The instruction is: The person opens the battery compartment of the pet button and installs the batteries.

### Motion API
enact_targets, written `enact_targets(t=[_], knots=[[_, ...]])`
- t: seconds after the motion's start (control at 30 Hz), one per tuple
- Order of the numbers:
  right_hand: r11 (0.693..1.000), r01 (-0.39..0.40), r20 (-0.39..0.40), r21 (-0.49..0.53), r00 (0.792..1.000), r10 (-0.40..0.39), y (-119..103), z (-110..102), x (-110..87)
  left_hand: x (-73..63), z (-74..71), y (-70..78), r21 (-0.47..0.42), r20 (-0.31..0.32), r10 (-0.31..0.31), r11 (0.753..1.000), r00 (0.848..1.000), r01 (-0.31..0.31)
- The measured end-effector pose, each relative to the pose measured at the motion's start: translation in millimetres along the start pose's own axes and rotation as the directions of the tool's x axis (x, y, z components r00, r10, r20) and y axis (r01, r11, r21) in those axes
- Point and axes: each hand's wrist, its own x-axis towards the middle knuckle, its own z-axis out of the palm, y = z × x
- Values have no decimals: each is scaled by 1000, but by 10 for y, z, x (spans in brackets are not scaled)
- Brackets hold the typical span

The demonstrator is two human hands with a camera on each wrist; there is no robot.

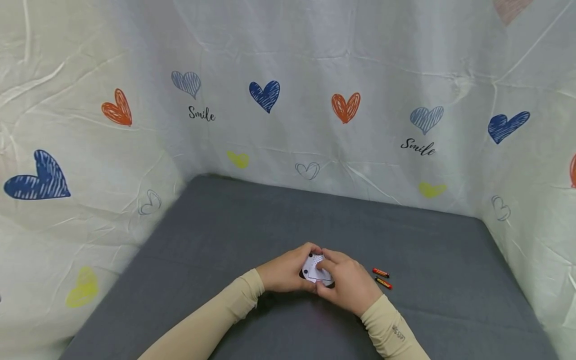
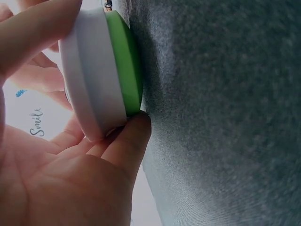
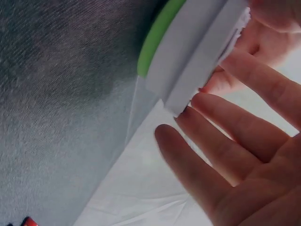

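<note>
Both hands are at a small white round device [image 1: 312, 273], its back turned up with black feet, a patch of small holes and an outlined cover. The left hand [image 1: 285, 270] grips its rim from the left, thumb on the near side and fingers on the far side. From the right, the right hand [image 1: 353, 282] holds the edge with its thumb while a forefinger rests on the back. In the left wrist view a green front [image 2: 126, 66] faces down toward the table. The right wrist view shows the white casing [image 3: 202, 47] edge-on, with other fingers spread beside it.
Two small red-and-black batteries, one farther [image 1: 380, 272] and one nearer [image 1: 384, 283], lie to the right of the right hand. A dark grey cloth covers the table [image 1: 252, 220]. White sheeting [image 1: 306, 135] printed with hearts surrounds it at the back and sides.
</note>
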Motion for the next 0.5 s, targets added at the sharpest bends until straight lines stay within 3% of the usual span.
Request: enact_targets(t=[0.23, 0.5], knots=[[996, -61, 61, 64, 997, 57, 22, -76, -2, 4, -16, -5, 0, 7, -30, 1000, 1000, 30], [997, 73, -37, 1, 997, -73, -1, -32, -8, 4, -13, -8, -7, 15, -43, 999, 999, 43]])
